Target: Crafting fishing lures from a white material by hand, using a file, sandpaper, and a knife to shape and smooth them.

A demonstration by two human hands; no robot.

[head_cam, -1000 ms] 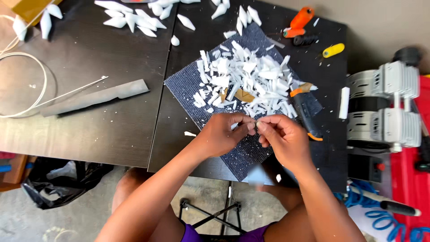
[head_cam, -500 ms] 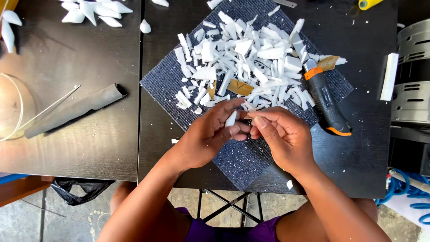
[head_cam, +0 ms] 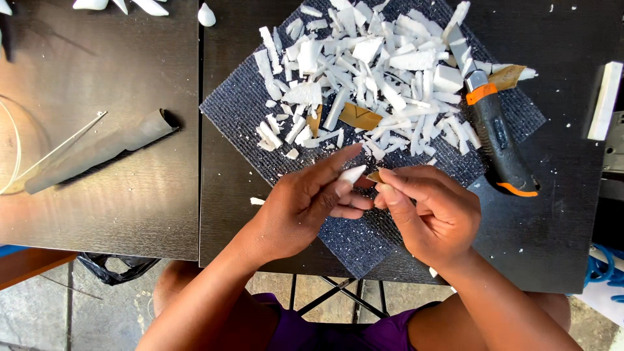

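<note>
Two dark worktop (head_cam: 97, 65) panels side by side, seam running top to bottom left of centre. One square of dark woven mat (head_cam: 240, 110) turned like a diamond on the right panel, heaped with white foam scraps (head_cam: 383, 71), way too many to count, plus a couple of tan cardboard bits (head_cam: 359, 117) mixed in. One grey rolled tube (head_cam: 97, 153) lying across the left panel. One black utility knife (head_cam: 497, 140) with orange trim on the mat's right corner, blade end buried in the scraps. One white block (head_cam: 604, 101) at the far right edge.

Both hands meeting over the near part of the mat: left hand (head_cam: 305, 205) with fingers half curled, pinching one small white foam piece (head_cam: 353, 174) at the tip; right hand (head_cam: 432, 214) curled tighter, fingertips closed on a small tan sliver (head_cam: 374, 176) right against that foam piece. Can't tell what the sliver actually is.

Concrete floor below, black bag (head_cam: 110, 270) under the worktop's edge, blue hose (head_cam: 604, 273) at right.
</note>
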